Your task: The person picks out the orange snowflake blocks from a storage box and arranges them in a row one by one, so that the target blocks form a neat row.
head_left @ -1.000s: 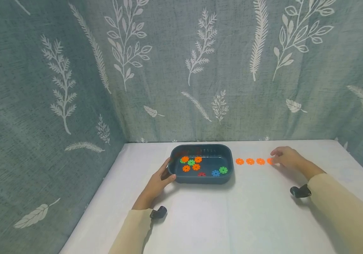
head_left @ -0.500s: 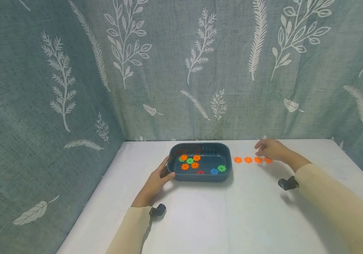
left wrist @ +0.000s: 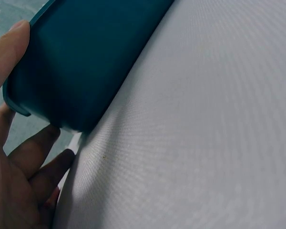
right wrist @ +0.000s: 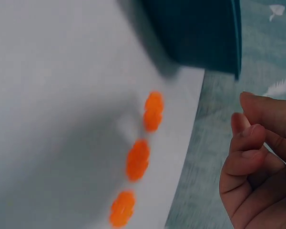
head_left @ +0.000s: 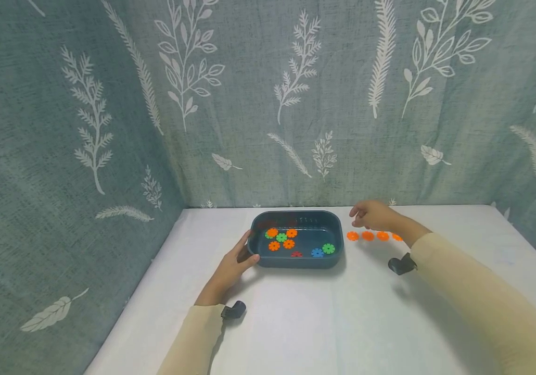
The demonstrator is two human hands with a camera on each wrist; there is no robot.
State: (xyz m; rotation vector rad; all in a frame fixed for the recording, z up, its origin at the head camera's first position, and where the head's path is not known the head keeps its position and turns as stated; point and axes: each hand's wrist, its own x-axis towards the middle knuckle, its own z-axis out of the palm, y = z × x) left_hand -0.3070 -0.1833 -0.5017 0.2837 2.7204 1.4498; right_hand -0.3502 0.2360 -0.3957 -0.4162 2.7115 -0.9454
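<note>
A dark teal rectangular tray [head_left: 298,263] stands on the white table in the head view. My left hand [head_left: 228,270] holds its left end, thumb on the front wall and fingers around the side. The left wrist view shows that thumb against the tray wall [left wrist: 86,62]. Inside lie flower-shaped plastic discs: several orange [head_left: 274,246], some green [head_left: 328,248], one blue [head_left: 317,252] and one red [head_left: 296,254]. Right of the tray, several orange discs [head_left: 368,236] form a row. Above that row hovers my right hand [head_left: 377,215], fingers loosely bent, holding nothing.
White cloth covers the table [head_left: 291,323]. A grey-green curtain [head_left: 249,104] with white leaf prints hangs behind it and along the left side. Each wrist carries a small black camera, such as the right one [head_left: 401,264].
My right hand has lifted off the rightmost orange disc and moved left over the row toward the tray. The left hand and tray stay in place.
</note>
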